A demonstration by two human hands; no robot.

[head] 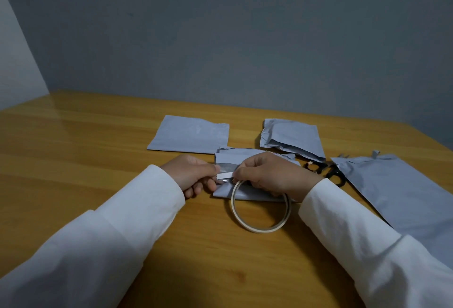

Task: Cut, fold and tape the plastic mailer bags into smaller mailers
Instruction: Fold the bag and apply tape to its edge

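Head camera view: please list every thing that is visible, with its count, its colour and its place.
folded mailer: one, grey-blue, table centre, under both hands.
flat mailer: one, grey-blue, far left of centre.
crumpled mailer: one, grey-blue, far right of centre.
large mailer bag: one, grey-blue, right edge, partly covering the scissors.
scissors: one pair, black handles, between the crumpled mailer and the large mailer bag.
tape roll: one, whitish ring, held up by the right hand.
tape strip: one, white, stretched between the hands.
table: one, brown wood.
wall: grey, behind.
left hand: pinches the strip end.
right hand: holds the roll.
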